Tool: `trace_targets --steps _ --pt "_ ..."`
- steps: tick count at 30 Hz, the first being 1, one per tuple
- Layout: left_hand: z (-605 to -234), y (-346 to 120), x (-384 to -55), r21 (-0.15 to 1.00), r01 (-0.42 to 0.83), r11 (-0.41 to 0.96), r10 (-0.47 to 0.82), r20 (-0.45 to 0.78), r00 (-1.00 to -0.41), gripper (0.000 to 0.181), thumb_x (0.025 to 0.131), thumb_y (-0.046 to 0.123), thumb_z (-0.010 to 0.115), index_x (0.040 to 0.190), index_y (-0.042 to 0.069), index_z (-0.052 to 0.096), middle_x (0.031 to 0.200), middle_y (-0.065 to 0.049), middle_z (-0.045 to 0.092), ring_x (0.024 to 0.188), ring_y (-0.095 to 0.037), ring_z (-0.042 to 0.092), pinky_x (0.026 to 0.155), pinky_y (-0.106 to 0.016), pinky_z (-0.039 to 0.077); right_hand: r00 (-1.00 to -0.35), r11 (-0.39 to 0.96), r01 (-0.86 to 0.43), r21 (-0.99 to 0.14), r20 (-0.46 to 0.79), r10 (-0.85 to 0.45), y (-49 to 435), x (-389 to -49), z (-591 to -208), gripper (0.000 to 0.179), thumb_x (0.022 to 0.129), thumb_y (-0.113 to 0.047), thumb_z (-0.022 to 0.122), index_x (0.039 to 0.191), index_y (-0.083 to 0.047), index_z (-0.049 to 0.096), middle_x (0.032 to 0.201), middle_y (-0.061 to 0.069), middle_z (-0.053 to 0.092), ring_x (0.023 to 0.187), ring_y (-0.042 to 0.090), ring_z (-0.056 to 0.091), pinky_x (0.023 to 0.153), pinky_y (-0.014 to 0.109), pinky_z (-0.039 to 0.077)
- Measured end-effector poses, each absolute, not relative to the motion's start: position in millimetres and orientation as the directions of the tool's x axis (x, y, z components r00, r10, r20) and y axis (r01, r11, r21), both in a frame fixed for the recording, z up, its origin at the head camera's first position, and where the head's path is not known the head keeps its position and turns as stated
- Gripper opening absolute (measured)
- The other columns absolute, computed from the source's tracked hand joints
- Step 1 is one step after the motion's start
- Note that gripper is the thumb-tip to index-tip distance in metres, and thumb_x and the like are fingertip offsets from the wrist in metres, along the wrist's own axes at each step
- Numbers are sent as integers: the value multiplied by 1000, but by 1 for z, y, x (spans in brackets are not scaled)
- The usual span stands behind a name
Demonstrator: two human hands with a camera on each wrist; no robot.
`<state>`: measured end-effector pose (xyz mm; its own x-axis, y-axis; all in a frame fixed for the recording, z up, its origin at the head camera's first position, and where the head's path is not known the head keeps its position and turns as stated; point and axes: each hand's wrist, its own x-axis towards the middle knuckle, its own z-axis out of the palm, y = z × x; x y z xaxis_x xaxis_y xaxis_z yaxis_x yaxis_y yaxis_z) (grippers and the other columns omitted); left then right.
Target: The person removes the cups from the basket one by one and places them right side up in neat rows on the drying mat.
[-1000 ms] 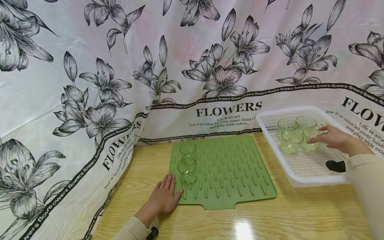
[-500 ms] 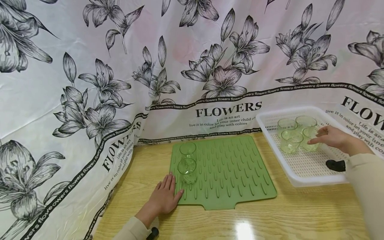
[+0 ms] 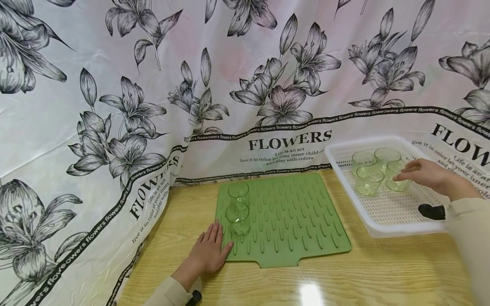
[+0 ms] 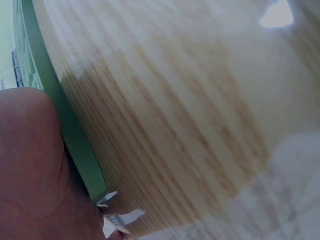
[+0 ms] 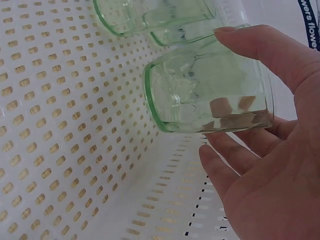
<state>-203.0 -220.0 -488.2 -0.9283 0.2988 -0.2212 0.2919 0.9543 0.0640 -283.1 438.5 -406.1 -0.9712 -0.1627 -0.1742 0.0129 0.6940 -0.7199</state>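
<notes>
In the white basket [image 3: 383,231] at the right, several light-green clear glasses stand close together. My right hand [image 3: 425,175] holds the rightmost glass [image 3: 394,180] near its rim. The right wrist view shows the thumb [image 5: 250,42] at that glass's [image 5: 205,95] upper edge and the fingers curled on its far side. My left hand [image 3: 208,250] lies flat, fingers straight, on the left edge of a green ridged mat [image 3: 291,221]. Two green glasses stand on the mat's left side, a near glass [image 3: 237,219] and a far glass [image 3: 238,191].
The wooden table [image 3: 325,280] carries both mat and basket. A white flower-printed cloth [image 3: 214,97] hangs behind and along the left. The mat has a tab [image 3: 279,262] on its front edge.
My right hand has closed a little on the rightmost glass, which has shifted slightly away from the front glass beside it. My left hand stays in place on the mat's edge.
</notes>
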Motion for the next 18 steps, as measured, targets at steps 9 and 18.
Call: trace_targets --steps 9,18 --pt "-503 -227 -210 50 305 951 309 -185 -933 83 108 63 20 163 1 18 170 -17 7 157 -36 10 124 -56 19 -979 703 -10 -711 -137 -153 438 -281 -401 94 104 -34 60 149 27 5 147 50 25 131 68 28 104 77 29" --pt "-507 -228 -213 52 307 950 311 -179 -934 83 108 63 20 163 1 17 171 -17 7 157 -36 10 123 -56 19 -986 691 -35 -722 -89 -143 438 -283 -395 91 104 -35 62 149 25 12 146 50 30 130 65 37 103 70 39"
